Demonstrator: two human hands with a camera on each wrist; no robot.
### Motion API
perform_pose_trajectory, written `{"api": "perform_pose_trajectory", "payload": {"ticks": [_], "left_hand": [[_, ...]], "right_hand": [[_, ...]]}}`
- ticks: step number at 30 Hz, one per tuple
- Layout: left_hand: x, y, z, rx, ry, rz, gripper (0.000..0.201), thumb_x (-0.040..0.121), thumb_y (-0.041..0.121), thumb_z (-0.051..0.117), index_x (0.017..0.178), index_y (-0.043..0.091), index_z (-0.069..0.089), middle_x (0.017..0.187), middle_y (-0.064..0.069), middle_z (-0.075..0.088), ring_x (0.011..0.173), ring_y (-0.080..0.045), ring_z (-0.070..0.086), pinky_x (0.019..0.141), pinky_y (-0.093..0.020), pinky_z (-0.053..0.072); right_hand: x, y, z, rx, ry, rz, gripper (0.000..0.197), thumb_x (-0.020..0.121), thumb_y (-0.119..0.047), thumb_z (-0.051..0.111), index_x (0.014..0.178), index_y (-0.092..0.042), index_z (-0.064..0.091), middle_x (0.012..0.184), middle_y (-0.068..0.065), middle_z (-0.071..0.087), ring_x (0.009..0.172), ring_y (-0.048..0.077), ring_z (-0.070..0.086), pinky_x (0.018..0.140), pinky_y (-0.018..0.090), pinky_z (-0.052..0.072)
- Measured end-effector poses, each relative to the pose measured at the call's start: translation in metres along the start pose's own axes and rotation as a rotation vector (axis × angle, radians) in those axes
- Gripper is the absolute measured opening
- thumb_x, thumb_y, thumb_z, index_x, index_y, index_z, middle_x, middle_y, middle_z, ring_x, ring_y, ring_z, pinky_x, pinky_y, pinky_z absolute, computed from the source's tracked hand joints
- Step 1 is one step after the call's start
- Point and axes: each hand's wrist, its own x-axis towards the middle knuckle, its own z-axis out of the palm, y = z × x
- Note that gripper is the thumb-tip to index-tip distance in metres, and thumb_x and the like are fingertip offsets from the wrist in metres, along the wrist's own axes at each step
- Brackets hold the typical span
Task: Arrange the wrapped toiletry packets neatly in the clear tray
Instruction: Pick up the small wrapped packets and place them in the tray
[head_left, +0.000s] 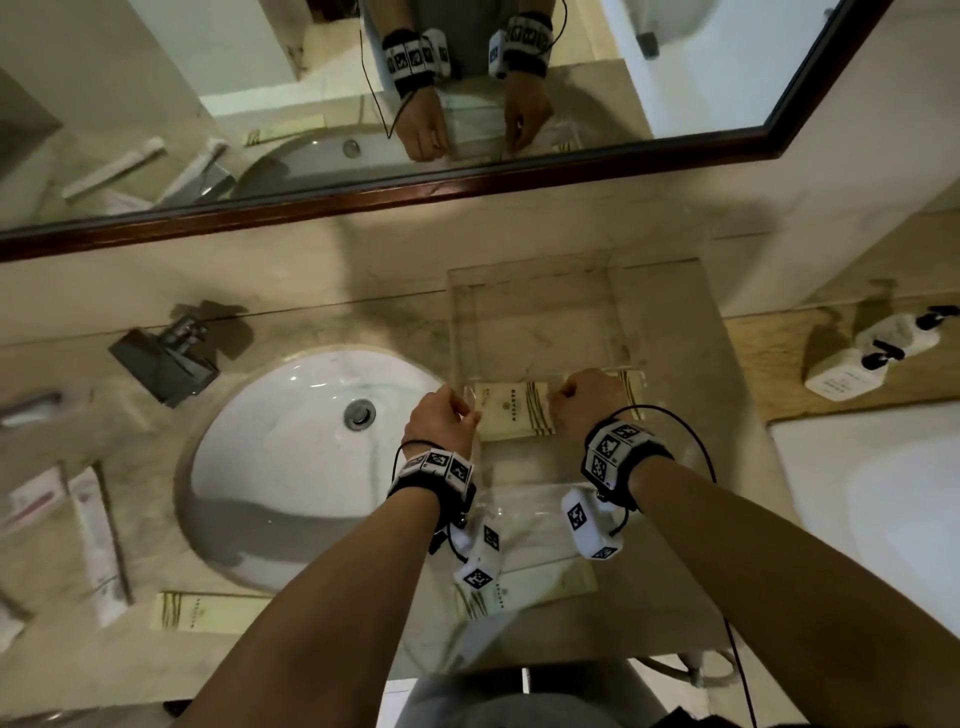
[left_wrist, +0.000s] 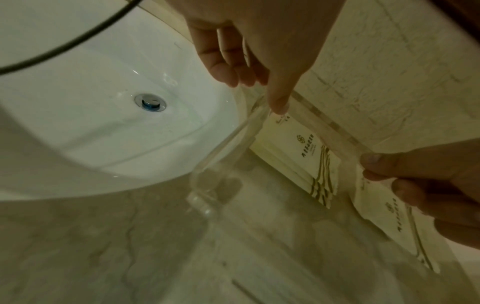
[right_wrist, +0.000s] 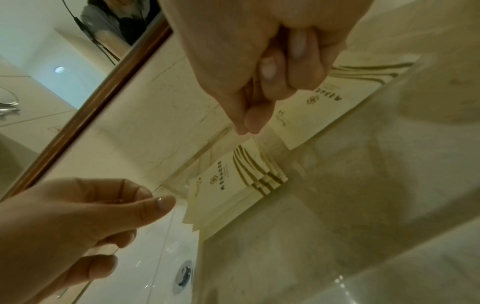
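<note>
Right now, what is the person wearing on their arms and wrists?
Both forearms are bare, no sleeves. Each wrist has a black band ringed with white blocks bearing black square markers. A white marker cube hangs under each wrist, and thin black cables trail from the bands.

A white oval sink basin (head_left: 291, 447) is set into the beige marble desk (head_left: 363, 322), with a chrome drain (head_left: 359, 413) at its middle; a dark square faucet (head_left: 166, 358) stands at its far left; a wood-framed mirror (head_left: 467, 182) runs along the wall behind; two white pump bottles (head_left: 862, 358) sit on a wooden board (head_left: 753, 364) at the right; wrapped white items, too blurred to name, lie at the left edge (head_left: 93, 535).
</note>
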Motion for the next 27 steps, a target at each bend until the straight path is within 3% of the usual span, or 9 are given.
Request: {"api": "perform_pose_trajectory", "payload": {"ticks": [3,6,9,12,15,17,21,24,27], "left_hand": [[-0.021,-0.009,-0.002,0.0,0.02,0.007,0.018,0.084,0.035,0.068,0.08,0.024,0.055,0.095,-0.001,0.065,0.09,-0.021,0.062,0.082,-0.033,0.051],[-0.043,-0.02,-0.001,-0.021,0.047,-0.012,0.019,0.083,0.036,0.069,0.08,0.024,0.056,0.094,-0.001,0.067,0.09,-0.021,0.062,0.084,-0.035,0.052],[-0.067,-0.034,0.0,-0.044,0.059,-0.029,0.019,0.083,0.036,0.069,0.08,0.022,0.057,0.09,-0.001,0.068,0.087,-0.021,0.063,0.082,-0.035,0.053],[-0.088,-0.048,0.0,-0.042,0.071,-0.045,0.02,0.082,0.038,0.068,0.081,0.02,0.059,0.085,0.0,0.068,0.082,-0.023,0.063,0.076,-0.033,0.053],[-0.105,-0.064,-0.001,-0.025,0.053,-0.042,0.021,0.083,0.042,0.066,0.084,0.022,0.061,0.081,0.002,0.066,0.078,-0.021,0.061,0.072,-0.03,0.05],[-0.117,-0.077,0.002,0.006,0.018,-0.004,0.021,0.084,0.042,0.066,0.086,0.021,0.063,0.082,0.002,0.067,0.079,-0.02,0.062,0.073,-0.03,0.051],[-0.137,-0.098,0.015,0.146,-0.185,0.142,0.024,0.084,0.041,0.069,0.096,0.02,0.066,0.098,0.002,0.069,0.091,-0.019,0.063,0.081,-0.029,0.051],[-0.152,-0.108,0.029,0.283,-0.338,0.198,0.041,0.075,0.041,0.077,0.108,0.022,0.061,0.109,-0.001,0.062,0.103,-0.022,0.06,0.09,-0.035,0.05],[-0.159,-0.115,0.043,0.387,-0.286,0.246,0.047,0.073,0.039,0.078,0.111,0.022,0.056,0.114,-0.005,0.056,0.105,-0.027,0.056,0.09,-0.041,0.049]], "right_hand": [[-0.013,0.005,-0.005,-0.01,-0.068,-0.064,0.027,0.086,-0.03,0.062,0.063,-0.017,0.064,0.07,0.005,0.067,0.062,0.019,0.059,0.049,0.02,0.042],[-0.028,0.017,0.0,0.003,-0.117,-0.117,0.021,0.086,-0.03,0.065,0.07,-0.015,0.066,0.075,0.006,0.071,0.071,0.021,0.066,0.061,0.025,0.051],[-0.049,0.029,0.009,0.019,-0.14,-0.149,0.021,0.084,-0.031,0.066,0.067,-0.018,0.061,0.069,0.001,0.068,0.065,0.016,0.065,0.056,0.025,0.05],[-0.072,0.041,0.015,0.072,-0.133,-0.17,0.016,0.084,-0.02,0.067,0.072,-0.009,0.064,0.062,0.0,0.064,0.056,0.009,0.058,0.052,0.019,0.044],[-0.095,0.056,0.016,0.055,-0.102,-0.164,0.019,0.082,-0.019,0.068,0.065,-0.014,0.063,0.063,0.0,0.064,0.063,0.015,0.064,0.063,0.026,0.053],[-0.11,0.069,0.019,0.073,-0.088,-0.142,0.017,0.081,-0.015,0.069,0.066,-0.009,0.065,0.069,0.006,0.068,0.07,0.023,0.068,0.07,0.033,0.057],[-0.135,0.093,0.027,0.003,-0.077,-0.122,0.012,0.078,-0.016,0.068,0.069,-0.009,0.067,0.073,0.008,0.072,0.072,0.023,0.069,0.073,0.035,0.059],[-0.151,0.101,0.036,-0.103,-0.152,-0.139,0.003,0.083,-0.016,0.065,0.081,-0.017,0.067,0.082,0.002,0.067,0.078,0.018,0.062,0.071,0.028,0.05],[-0.158,0.105,0.046,-0.192,-0.259,-0.191,0.007,0.087,-0.018,0.061,0.094,-0.018,0.063,0.09,0.002,0.062,0.081,0.018,0.057,0.069,0.025,0.042]]}}
